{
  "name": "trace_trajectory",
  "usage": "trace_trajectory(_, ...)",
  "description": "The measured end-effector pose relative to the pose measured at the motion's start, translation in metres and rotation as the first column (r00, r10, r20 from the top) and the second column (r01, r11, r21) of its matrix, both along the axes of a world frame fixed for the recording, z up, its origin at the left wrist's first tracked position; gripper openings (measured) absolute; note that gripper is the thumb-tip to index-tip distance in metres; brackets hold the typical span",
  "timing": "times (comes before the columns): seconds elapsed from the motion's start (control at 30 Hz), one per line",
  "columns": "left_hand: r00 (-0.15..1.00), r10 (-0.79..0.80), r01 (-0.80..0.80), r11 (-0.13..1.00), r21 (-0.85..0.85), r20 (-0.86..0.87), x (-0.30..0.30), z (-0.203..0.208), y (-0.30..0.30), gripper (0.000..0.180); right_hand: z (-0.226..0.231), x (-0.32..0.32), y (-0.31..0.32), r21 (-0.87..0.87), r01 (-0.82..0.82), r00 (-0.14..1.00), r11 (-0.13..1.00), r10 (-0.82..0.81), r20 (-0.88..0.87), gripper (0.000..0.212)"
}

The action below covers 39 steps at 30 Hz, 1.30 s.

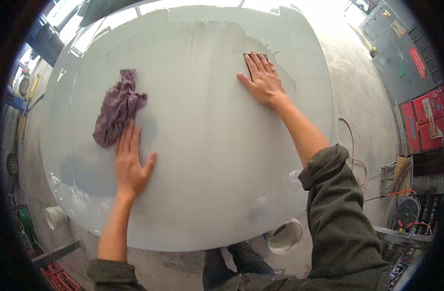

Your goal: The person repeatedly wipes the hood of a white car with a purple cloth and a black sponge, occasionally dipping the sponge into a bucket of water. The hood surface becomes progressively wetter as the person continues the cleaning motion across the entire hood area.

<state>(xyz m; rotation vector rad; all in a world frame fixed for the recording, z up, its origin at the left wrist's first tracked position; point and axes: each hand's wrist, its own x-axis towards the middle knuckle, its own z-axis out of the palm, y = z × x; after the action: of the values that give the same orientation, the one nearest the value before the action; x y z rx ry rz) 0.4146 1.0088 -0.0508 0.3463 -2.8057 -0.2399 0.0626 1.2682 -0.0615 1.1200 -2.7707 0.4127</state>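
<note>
A large pale grey car panel, shaped like a hood [197,145], lies before me with a wet film over it. My right hand [263,80] presses flat on its far right part, over a black piece of sandpaper [248,59] whose edges show beyond the fingers. On the left half my left hand [132,165] rests palm down, fingers stretched and thumb apart, with nothing in it. Its fingertips touch the near end of a crumpled purple rag [117,109]. Streaks and a wavy wet edge mark the panel's far part.
Red tool cabinets [426,121] stand at the right, with a hose reel [409,211] below them. A thin red hose [353,145] trails on the concrete floor [362,97]. Round white containers, one a bucket [286,236], sit by the near edge. Blue lift parts [18,99] stand left.
</note>
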Motion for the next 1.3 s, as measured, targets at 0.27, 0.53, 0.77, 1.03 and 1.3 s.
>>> trace_trajectory(0.27, 1.000, 0.027, -0.027, 0.999, -0.034, 0.002, 0.011, 0.011, -0.013, 0.075, -0.027, 0.240, 0.129, 0.112, -0.337, 0.941, 0.935, 0.331, 0.070, 0.083)
trace_trajectory(0.53, 0.996, 0.059, -0.058, 0.998, -0.015, 0.064, 0.012, 0.005, -0.006, 0.078, -0.013, 0.043, 0.071, 0.112, -0.212, 0.977, 0.971, 0.209, 0.037, 0.086)
trace_trajectory(0.77, 1.000, 0.025, -0.025, 0.999, -0.026, 0.014, 0.003, 0.004, -0.008, 0.074, -0.021, 0.062, 0.050, 0.036, 0.021, 1.000, 0.999, -0.021, 0.013, 0.085)
trace_trajectory(1.03, 0.997, 0.068, -0.066, 0.996, -0.063, 0.037, 0.008, 0.001, -0.009, 0.075, -0.046, 0.245, 0.188, 0.117, -0.375, 0.927, 0.920, 0.370, 0.063, 0.086)
trace_trajectory(1.3, 0.998, 0.049, -0.048, 0.999, -0.020, 0.031, 0.014, -0.006, -0.011, 0.075, -0.019, 0.017, 0.067, 0.055, -0.006, 1.000, 0.998, 0.005, 0.022, 0.090)
